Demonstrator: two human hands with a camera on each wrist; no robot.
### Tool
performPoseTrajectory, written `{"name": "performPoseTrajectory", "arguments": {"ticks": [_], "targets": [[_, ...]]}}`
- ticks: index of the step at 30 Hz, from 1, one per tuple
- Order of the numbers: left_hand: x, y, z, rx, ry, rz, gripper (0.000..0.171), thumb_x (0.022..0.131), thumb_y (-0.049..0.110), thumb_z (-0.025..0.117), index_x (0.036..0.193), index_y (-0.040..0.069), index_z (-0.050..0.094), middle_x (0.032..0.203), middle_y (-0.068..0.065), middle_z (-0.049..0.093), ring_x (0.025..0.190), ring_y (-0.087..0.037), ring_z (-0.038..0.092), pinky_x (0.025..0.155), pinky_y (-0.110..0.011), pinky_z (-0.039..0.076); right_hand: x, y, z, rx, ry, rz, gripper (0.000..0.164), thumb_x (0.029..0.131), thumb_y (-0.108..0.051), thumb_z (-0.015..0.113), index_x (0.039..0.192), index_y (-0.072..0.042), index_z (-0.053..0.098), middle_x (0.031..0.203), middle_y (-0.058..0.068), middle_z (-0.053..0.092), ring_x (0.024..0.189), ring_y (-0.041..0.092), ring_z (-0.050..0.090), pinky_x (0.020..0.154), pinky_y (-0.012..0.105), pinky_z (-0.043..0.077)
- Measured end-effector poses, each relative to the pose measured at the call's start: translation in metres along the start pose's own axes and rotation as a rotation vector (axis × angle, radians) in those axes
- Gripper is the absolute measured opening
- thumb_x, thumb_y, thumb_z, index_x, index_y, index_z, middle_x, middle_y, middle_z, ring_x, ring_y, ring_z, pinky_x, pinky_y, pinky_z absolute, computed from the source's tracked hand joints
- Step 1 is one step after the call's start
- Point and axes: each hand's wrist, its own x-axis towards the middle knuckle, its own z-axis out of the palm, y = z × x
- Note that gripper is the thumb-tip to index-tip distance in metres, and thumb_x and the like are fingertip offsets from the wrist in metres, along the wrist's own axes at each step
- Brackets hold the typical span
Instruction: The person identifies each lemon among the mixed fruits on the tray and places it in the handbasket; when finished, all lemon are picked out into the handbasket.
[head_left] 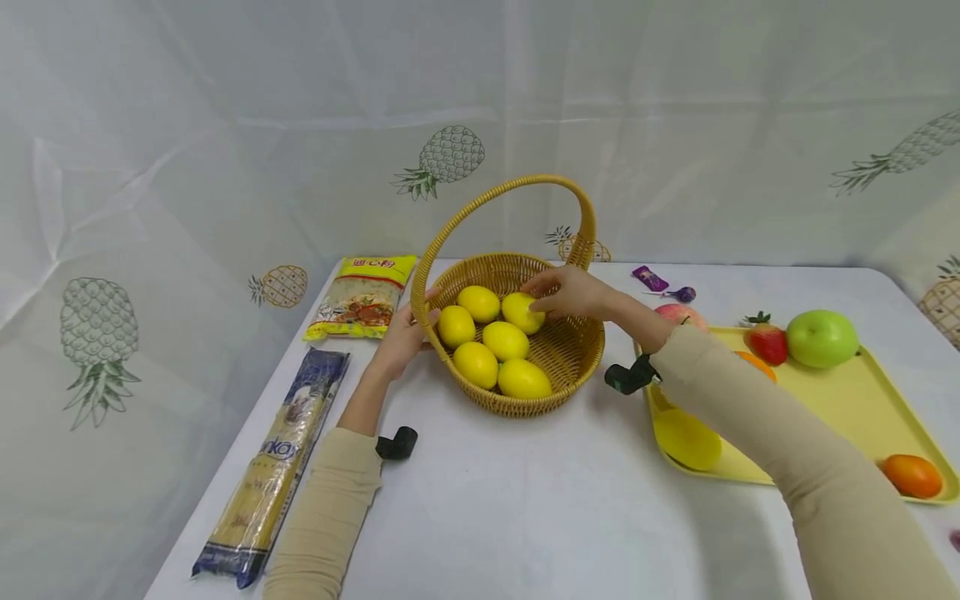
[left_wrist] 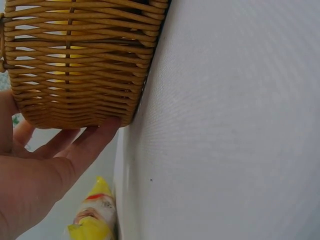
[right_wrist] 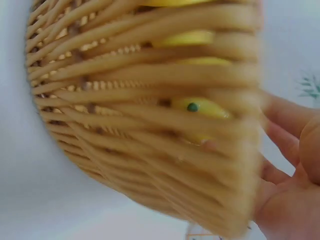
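A round wicker basket with a tall arched handle stands on the table and holds several yellow lemons. At its left side, my left hand grips the wall near the handle's foot. The left wrist view shows that hand's fingers spread along the outside of the weave. My right hand reaches over the right rim and pinches one lemon at the back right of the group. Seen from the right wrist, the basket wall is blurred and covers most of those fingertips.
Left of the basket lie a bag of pasta and a long spaghetti pack. On the right, a yellow tray bears a green apple, a strawberry and other fruit. Behind it lie a lollipop and a purple wrapped sweet.
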Motion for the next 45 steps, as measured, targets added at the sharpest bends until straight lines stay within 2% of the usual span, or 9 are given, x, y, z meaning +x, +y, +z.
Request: {"name": "performPoseTrajectory", "arguments": {"ticks": [2,7,13,18,22,28,32,39,45], "targets": [[-0.004,0.009,0.002,0.001,-0.004,-0.015,0.049,0.104,0.014,0.044,0.152,0.01,0.032,0.153,-0.018,0.031,0.131,-0.039,0.039,0.091,-0.057,0.048,-0.006,-0.001,-0.006,0.054,-0.022,0.012,0.042,0.096,-0.012,0.062,0.136,-0.002,0.053,0.129,0.019,0.051,0.114,0.034,0.055,0.09,0.045,0.052],[-0.008,0.014,0.002,0.001,-0.008,-0.024,0.05,0.105,0.013,0.043,0.152,0.007,0.03,0.153,-0.021,0.03,0.132,-0.041,0.037,0.09,-0.056,0.049,-0.025,-0.003,-0.023,0.133,-0.081,0.042,0.049,0.097,-0.023,0.061,0.141,-0.005,0.048,0.137,0.016,0.048,0.122,0.035,0.05,0.091,0.044,0.051],[-0.012,0.02,0.003,-0.007,-0.004,-0.036,0.05,0.104,0.009,0.043,0.152,0.005,0.03,0.153,-0.02,0.029,0.133,-0.041,0.037,0.093,-0.058,0.046,-0.066,-0.001,-0.036,0.212,-0.088,0.026,0.054,0.097,-0.025,0.061,0.143,-0.003,0.042,0.139,0.019,0.043,0.125,0.036,0.046,0.091,0.046,0.051],[-0.005,0.004,-0.002,0.007,0.007,-0.03,0.049,0.105,0.013,0.043,0.152,0.011,0.032,0.154,-0.017,0.029,0.132,-0.039,0.038,0.092,-0.058,0.046,-0.104,0.016,-0.041,0.265,-0.07,0.026,0.052,0.098,-0.023,0.06,0.142,-0.003,0.041,0.137,0.022,0.048,0.12,0.038,0.05,0.09,0.047,0.051],[-0.004,0.0,-0.003,0.027,0.011,-0.018,0.048,0.105,0.013,0.043,0.152,0.012,0.033,0.153,-0.016,0.031,0.131,-0.039,0.039,0.091,-0.057,0.047,-0.135,0.034,-0.037,0.282,-0.08,0.043,0.049,0.099,-0.023,0.058,0.141,-0.005,0.043,0.134,0.02,0.049,0.117,0.034,0.054,0.091,0.045,0.05],[-0.002,-0.001,-0.003,0.028,0.01,-0.01,0.048,0.105,0.015,0.044,0.151,0.013,0.035,0.153,-0.015,0.032,0.131,-0.038,0.04,0.091,-0.057,0.048,-0.182,0.065,-0.029,0.223,-0.091,0.012,0.042,0.102,-0.018,0.05,0.14,-0.001,0.044,0.137,0.021,0.047,0.119,0.025,0.054,0.091,0.035,0.051],[-0.001,0.0,-0.003,0.025,0.006,-0.01,0.049,0.104,0.017,0.045,0.152,0.014,0.034,0.153,-0.014,0.031,0.131,-0.037,0.039,0.092,-0.057,0.047,-0.205,0.079,-0.021,0.123,-0.035,-0.034,0.036,0.1,-0.015,0.054,0.134,-0.002,0.052,0.132,0.018,0.055,0.113,0.017,0.058,0.088,0.028,0.051],[0.0,0.001,-0.002,0.013,-0.011,-0.013,0.049,0.105,0.017,0.043,0.153,0.011,0.032,0.155,-0.016,0.028,0.132,-0.039,0.037,0.092,-0.059,0.046,-0.222,0.09,-0.008,0.009,0.036,-0.149,0.035,0.094,-0.011,0.064,0.127,-0.003,0.058,0.121,0.013,0.062,0.105,0.011,0.059,0.083,0.023,0.053],[0.001,0.001,-0.001,0.016,-0.01,-0.008,0.05,0.105,0.018,0.044,0.153,0.012,0.032,0.154,-0.015,0.028,0.132,-0.038,0.038,0.092,-0.059,0.046,-0.231,0.094,0.002,-0.058,0.06,-0.19,0.042,0.086,-0.014,0.074,0.126,-0.013,0.061,0.125,0.003,0.059,0.108,0.003,0.054,0.082,0.022,0.053]]}}
